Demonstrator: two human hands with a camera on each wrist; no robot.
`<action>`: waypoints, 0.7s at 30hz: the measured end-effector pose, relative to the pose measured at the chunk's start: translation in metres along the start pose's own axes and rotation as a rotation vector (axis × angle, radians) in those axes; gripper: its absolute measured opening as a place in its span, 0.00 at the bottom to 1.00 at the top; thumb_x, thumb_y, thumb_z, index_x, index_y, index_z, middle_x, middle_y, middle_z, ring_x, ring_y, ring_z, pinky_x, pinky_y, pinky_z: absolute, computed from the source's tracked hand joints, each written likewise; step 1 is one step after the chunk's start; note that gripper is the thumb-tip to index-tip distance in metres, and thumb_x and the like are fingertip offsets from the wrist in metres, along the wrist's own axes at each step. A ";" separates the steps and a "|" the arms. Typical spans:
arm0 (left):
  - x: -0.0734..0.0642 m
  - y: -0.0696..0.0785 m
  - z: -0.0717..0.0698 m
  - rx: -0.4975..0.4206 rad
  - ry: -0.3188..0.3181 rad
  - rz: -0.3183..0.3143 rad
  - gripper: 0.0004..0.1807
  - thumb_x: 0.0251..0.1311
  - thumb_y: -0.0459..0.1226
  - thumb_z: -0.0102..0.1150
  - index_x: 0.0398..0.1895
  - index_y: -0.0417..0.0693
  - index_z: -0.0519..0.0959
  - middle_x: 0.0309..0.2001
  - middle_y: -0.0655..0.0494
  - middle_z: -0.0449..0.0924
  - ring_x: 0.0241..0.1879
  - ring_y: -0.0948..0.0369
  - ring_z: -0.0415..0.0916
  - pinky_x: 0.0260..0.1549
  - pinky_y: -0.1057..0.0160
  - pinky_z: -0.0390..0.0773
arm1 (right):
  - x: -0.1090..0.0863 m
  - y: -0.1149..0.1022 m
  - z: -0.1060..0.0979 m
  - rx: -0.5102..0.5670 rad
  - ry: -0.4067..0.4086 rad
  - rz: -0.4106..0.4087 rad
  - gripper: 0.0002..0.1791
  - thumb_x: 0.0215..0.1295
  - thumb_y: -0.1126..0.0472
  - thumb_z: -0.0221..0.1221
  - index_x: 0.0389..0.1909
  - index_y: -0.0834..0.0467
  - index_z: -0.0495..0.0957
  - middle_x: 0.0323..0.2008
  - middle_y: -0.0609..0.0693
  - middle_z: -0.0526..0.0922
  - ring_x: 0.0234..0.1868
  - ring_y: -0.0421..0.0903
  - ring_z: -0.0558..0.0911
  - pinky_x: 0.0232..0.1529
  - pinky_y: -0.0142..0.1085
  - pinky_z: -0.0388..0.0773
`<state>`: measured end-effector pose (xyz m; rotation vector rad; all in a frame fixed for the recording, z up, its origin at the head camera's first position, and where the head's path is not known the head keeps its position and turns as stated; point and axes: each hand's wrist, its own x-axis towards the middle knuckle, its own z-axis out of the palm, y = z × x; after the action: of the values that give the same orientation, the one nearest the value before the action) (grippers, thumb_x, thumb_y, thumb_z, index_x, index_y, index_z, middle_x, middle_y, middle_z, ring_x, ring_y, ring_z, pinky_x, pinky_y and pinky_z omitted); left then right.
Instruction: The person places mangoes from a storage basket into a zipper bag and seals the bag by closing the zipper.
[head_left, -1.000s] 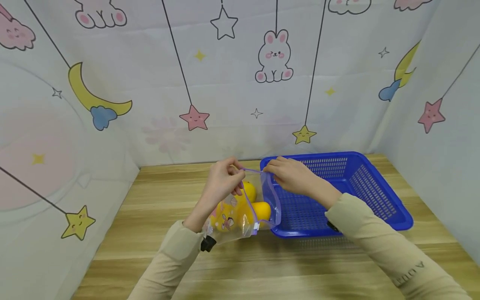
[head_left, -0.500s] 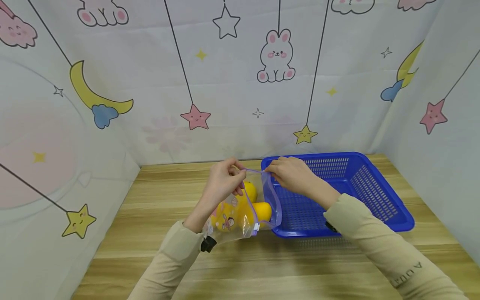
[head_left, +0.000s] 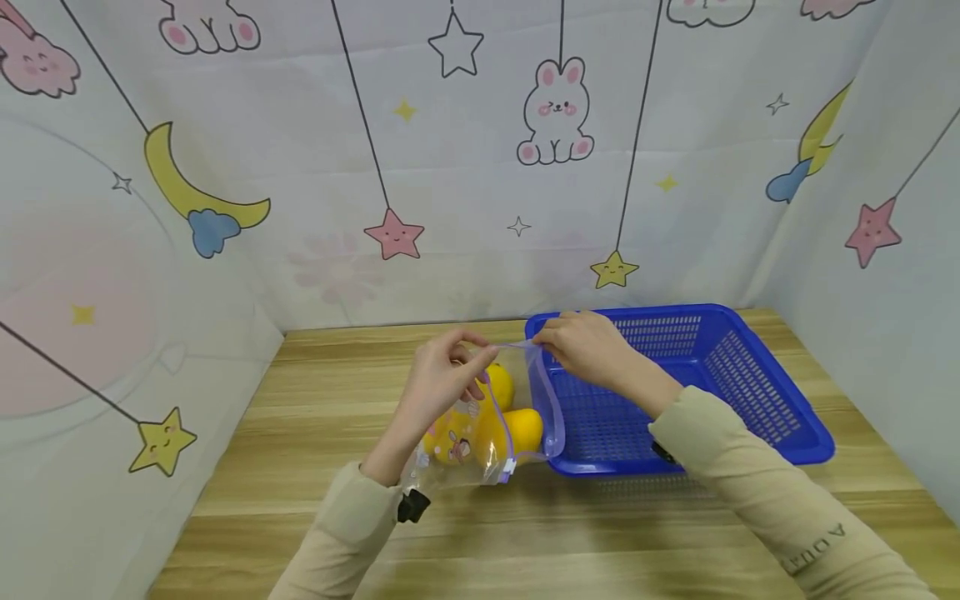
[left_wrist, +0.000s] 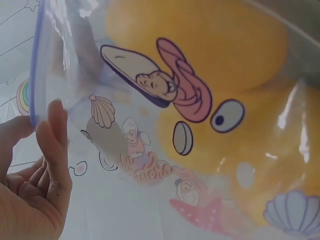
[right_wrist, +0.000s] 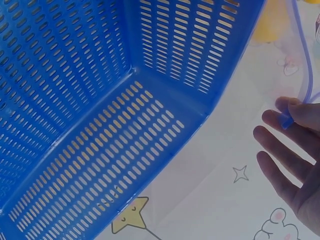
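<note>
The left hand (head_left: 444,375), at the centre of the head view, has thumb and forefinger pinched on the near edge of a clear bag (head_left: 459,477); the right hand (head_left: 581,346), a little to its right, pinches the far edge between thumb and finger, its other fingers spread apart in the right wrist view. The bag hangs in the lower middle of the frame, its purple-trimmed mouth parted and facing right, with a small white slider (head_left: 509,466) at the lower corner of the trim. Inside it lie rounded yellow objects (head_left: 525,430), one near the mouth and others behind the printed front; in the left wrist view that print shows seashells and a pink starfish (left_wrist: 200,212). Just right of the bag, a blue basket (head_left: 776,392) with slotted walls fills the lower right, and the bag's mouth overlaps its left rim in the head view; whether they touch I cannot tell. The basket stands on a wood-grain table (head_left: 330,392). Behind, a white cloth (head_left: 465,167) printed with stars, moons and rabbits covers the upper frame.
</note>
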<state>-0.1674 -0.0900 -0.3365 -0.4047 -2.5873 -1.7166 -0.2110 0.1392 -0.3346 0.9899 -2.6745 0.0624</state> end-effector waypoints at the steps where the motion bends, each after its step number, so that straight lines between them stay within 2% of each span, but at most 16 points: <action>1: -0.001 -0.001 0.000 0.000 0.005 -0.003 0.14 0.61 0.47 0.61 0.44 0.49 0.80 0.23 0.46 0.83 0.15 0.56 0.80 0.16 0.61 0.81 | 0.000 0.000 -0.001 0.000 -0.002 0.001 0.09 0.66 0.58 0.59 0.43 0.52 0.85 0.41 0.47 0.87 0.41 0.49 0.84 0.41 0.42 0.83; 4: -0.004 -0.001 0.002 -0.011 0.013 -0.022 0.15 0.61 0.48 0.62 0.44 0.50 0.80 0.24 0.45 0.84 0.17 0.55 0.81 0.17 0.61 0.81 | 0.000 0.000 -0.002 0.005 -0.007 0.004 0.10 0.67 0.58 0.58 0.44 0.52 0.85 0.41 0.47 0.87 0.40 0.49 0.83 0.40 0.41 0.82; 8: -0.007 -0.003 0.003 -0.032 0.025 -0.039 0.16 0.62 0.46 0.61 0.47 0.46 0.79 0.27 0.40 0.84 0.19 0.49 0.82 0.18 0.59 0.82 | 0.000 0.001 -0.003 0.018 0.011 0.000 0.09 0.66 0.59 0.59 0.43 0.52 0.86 0.41 0.47 0.87 0.41 0.48 0.83 0.41 0.42 0.82; 13: -0.013 -0.008 0.004 -0.053 0.036 -0.032 0.15 0.64 0.42 0.59 0.48 0.41 0.79 0.29 0.35 0.83 0.23 0.43 0.82 0.18 0.62 0.81 | 0.000 0.002 -0.003 0.023 0.043 -0.010 0.09 0.65 0.61 0.59 0.42 0.51 0.86 0.39 0.46 0.88 0.40 0.48 0.83 0.42 0.42 0.82; 17: -0.023 -0.014 0.005 -0.051 0.041 0.000 0.14 0.63 0.40 0.60 0.48 0.42 0.79 0.30 0.39 0.84 0.24 0.45 0.82 0.19 0.63 0.81 | 0.000 0.002 -0.003 0.032 0.035 -0.008 0.09 0.65 0.61 0.59 0.42 0.52 0.86 0.40 0.46 0.88 0.41 0.49 0.84 0.44 0.44 0.82; 21: -0.034 -0.018 0.007 0.019 0.074 0.061 0.13 0.61 0.39 0.62 0.48 0.46 0.79 0.33 0.49 0.84 0.28 0.52 0.83 0.21 0.64 0.82 | 0.001 0.003 -0.002 0.036 0.029 -0.004 0.09 0.65 0.61 0.59 0.42 0.52 0.86 0.40 0.47 0.88 0.42 0.49 0.84 0.45 0.44 0.82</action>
<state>-0.1372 -0.0970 -0.3608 -0.4078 -2.5110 -1.6541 -0.2129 0.1412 -0.3320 0.9972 -2.6537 0.1235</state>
